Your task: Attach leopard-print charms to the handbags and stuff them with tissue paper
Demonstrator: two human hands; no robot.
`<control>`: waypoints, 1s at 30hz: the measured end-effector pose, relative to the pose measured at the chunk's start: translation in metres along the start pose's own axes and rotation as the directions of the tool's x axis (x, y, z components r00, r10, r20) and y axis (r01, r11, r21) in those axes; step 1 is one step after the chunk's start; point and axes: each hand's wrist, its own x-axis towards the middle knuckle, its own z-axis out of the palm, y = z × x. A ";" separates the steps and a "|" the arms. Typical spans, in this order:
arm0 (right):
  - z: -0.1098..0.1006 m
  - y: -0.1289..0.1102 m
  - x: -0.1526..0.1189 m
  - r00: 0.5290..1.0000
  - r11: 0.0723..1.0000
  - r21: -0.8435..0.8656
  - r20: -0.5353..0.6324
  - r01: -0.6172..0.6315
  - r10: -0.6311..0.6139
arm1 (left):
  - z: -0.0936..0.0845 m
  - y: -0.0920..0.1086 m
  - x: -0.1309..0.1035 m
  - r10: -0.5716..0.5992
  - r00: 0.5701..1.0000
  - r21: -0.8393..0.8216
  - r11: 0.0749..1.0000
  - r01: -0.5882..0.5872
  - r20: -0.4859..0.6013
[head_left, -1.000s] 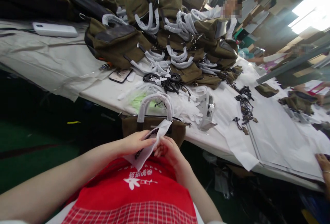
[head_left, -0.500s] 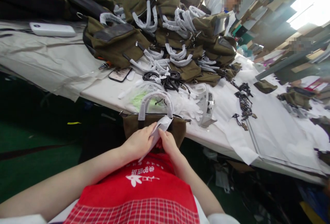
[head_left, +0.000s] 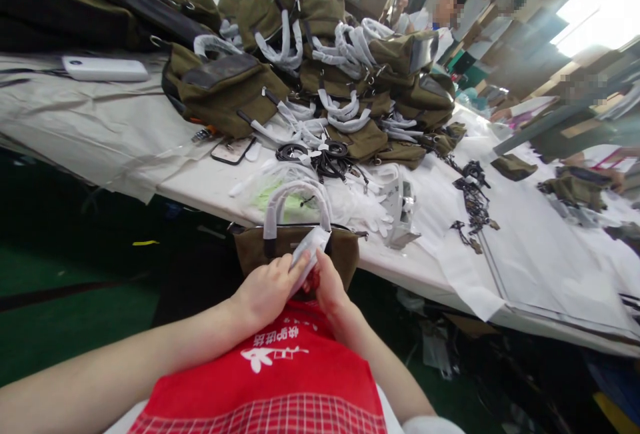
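Observation:
An olive-brown handbag [head_left: 345, 251] leans upright against the table's near edge, in front of my red apron. Its far handle [head_left: 324, 204] arches up, covered in white wrapping. The near handle [head_left: 313, 242], also in white wrapping, slants down toward me. My left hand [head_left: 267, 287] closes round this wrapped handle from the left, thumb along its top. From the right, my right hand [head_left: 330, 284] pinches the same handle with the thumb near its edge. The fingertips underneath are partly hidden, as is the handle's lower part.
Olive bags with white-wrapped handles [head_left: 280, 54] are piled behind. Nearer lie coiled black straps [head_left: 333, 157], a phone [head_left: 233, 151], clear plastic bags [head_left: 273, 187] and a tape dispenser [head_left: 400, 204]. A white device [head_left: 105, 69] lies left, metal clasps [head_left: 473, 201] right. People stand at the back right.
My left hand has turned over the wrapping and slid slightly down. The loose white end below it no longer shows. My right hand keeps its grip, and the bag has shifted slightly left in view.

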 end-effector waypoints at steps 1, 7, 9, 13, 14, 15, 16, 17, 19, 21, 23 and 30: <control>0.001 -0.002 0.000 1.000 1.000 -0.018 -0.006 0.013 -0.013 | -0.002 0.000 -0.001 0.032 0.999 -0.057 0.998 -0.032 -0.002; 0.010 -0.010 0.003 0.990 0.990 0.018 -0.008 0.141 -0.141 | -0.014 -0.010 0.004 -0.309 0.951 -0.791 0.586 0.174 -0.019; 0.012 -0.006 0.004 0.991 0.992 0.031 0.040 0.124 -0.126 | -0.015 -0.014 0.012 -0.384 0.900 -0.896 0.295 0.332 0.207; 0.012 0.000 0.005 0.991 0.997 0.054 0.115 0.060 -0.066 | -0.012 -0.017 0.027 -0.140 0.857 -0.868 -0.062 0.493 0.497; 0.010 -0.002 0.004 0.990 0.998 0.039 0.132 0.052 -0.057 | -0.011 -0.017 0.029 -0.119 0.862 -0.870 -0.077 0.488 0.493; 0.007 -0.005 0.001 0.987 0.999 -0.006 0.155 0.052 -0.051 | -0.011 -0.017 0.030 -0.118 0.868 -0.876 -0.074 0.477 0.483; 0.001 -0.010 -0.001 0.983 0.994 -0.089 0.178 0.069 -0.053 | -0.010 -0.017 0.030 -0.119 0.872 -0.880 -0.065 0.471 0.475; -0.007 -0.018 -0.004 0.979 0.972 -0.205 0.188 0.112 -0.073 | -0.010 -0.018 0.030 -0.121 0.873 -0.881 -0.052 0.471 0.473; -0.033 -0.041 -0.011 0.965 0.845 -0.466 0.130 0.262 -0.227 | -0.009 -0.020 0.031 -0.130 0.870 -0.879 -0.024 0.476 0.475; -0.068 -0.071 -0.017 0.850 0.634 -0.683 -0.037 0.363 -0.526 | -0.007 -0.024 0.032 -0.146 0.863 -0.872 0.001 0.489 0.484; -0.111 -0.101 -0.020 0.601 0.491 -0.820 -0.241 0.294 -0.762 | -0.002 -0.029 0.033 -0.167 0.850 -0.859 0.024 0.511 0.500; -0.213 -0.143 0.000 0.584 0.673 -0.733 -0.504 0.101 -0.636 | 0.024 -0.035 0.040 -0.186 0.865 -0.876 0.045 0.481 0.465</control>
